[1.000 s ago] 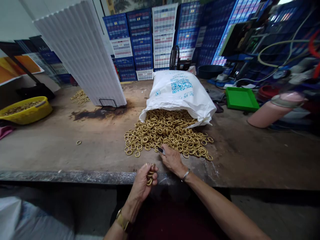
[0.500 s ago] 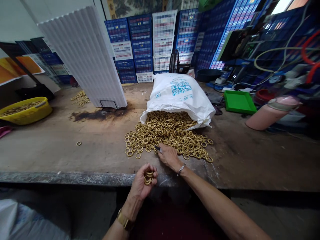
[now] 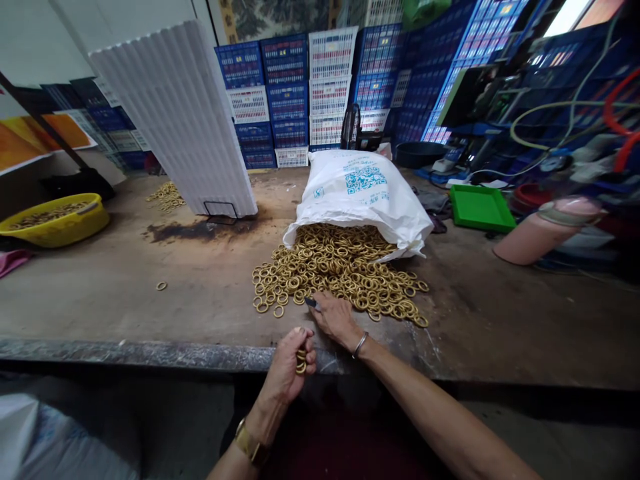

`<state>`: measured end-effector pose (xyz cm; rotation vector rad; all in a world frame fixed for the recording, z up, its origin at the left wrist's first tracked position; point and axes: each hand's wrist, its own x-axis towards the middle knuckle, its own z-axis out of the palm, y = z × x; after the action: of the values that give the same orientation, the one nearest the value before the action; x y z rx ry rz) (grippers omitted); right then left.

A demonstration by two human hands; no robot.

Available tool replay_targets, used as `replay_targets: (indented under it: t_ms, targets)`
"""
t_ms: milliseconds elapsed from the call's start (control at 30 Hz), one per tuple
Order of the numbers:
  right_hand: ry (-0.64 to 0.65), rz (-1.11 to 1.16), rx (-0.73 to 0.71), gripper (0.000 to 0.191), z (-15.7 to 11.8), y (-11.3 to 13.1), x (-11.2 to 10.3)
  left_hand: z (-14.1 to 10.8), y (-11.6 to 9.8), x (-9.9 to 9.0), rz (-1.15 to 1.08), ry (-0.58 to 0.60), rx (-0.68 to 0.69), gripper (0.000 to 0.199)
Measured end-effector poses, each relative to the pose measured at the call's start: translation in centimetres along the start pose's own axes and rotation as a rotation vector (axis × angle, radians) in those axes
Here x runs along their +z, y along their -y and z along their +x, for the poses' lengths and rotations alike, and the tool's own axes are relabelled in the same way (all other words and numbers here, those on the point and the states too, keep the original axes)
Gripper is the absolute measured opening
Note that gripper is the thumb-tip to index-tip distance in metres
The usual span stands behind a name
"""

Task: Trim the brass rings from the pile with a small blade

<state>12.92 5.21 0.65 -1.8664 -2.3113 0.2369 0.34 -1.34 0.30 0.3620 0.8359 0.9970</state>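
My left hand (image 3: 291, 360) is closed around several brass-coloured rings (image 3: 301, 363) just over the table's front edge. My right hand (image 3: 336, 319) reaches to the near side of a loose heap of the same rings (image 3: 335, 267). Between its thumb and fingers is a small knife (image 3: 313, 304), its dark blade pointing left; most of its handle is hidden by the fingers. Out of the mouth of a white woven sack (image 3: 365, 193), lying on its side, the heap spreads toward me.
A single ring (image 3: 161, 286) lies off to the left on the wooden table (image 3: 90, 307). Farther left stands a yellow basin (image 3: 75, 227) of rings. A white corrugated panel (image 3: 185, 120) rises behind. On the right are a green tray (image 3: 483, 208) and a pink bottle (image 3: 543, 233).
The fingers of my left hand have curled further over the rings, which show less. My right hand stays at the heap with the knife; its blade has shifted slightly left and down.
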Motion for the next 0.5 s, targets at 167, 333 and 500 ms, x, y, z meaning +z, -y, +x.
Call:
replay_targets:
  t_ms: [167, 333, 500]
  targets:
    - [0.013, -0.025, 0.016, 0.022, -0.2, -0.2, 0.3, -0.1, -0.3, 0.6, 0.156, -0.064, 0.072, 0.034]
    - [-0.024, 0.038, -0.012, 0.025, -0.4, -1.0, 0.8, 1.0, -0.7, 0.6, 0.331, -0.133, 0.188, 0.034]
    - [-0.109, 0.270, -0.083, 0.020, -0.4, -2.0, 0.6, 2.2, -1.1, 0.7, 0.513, -0.168, 0.271, 0.034]
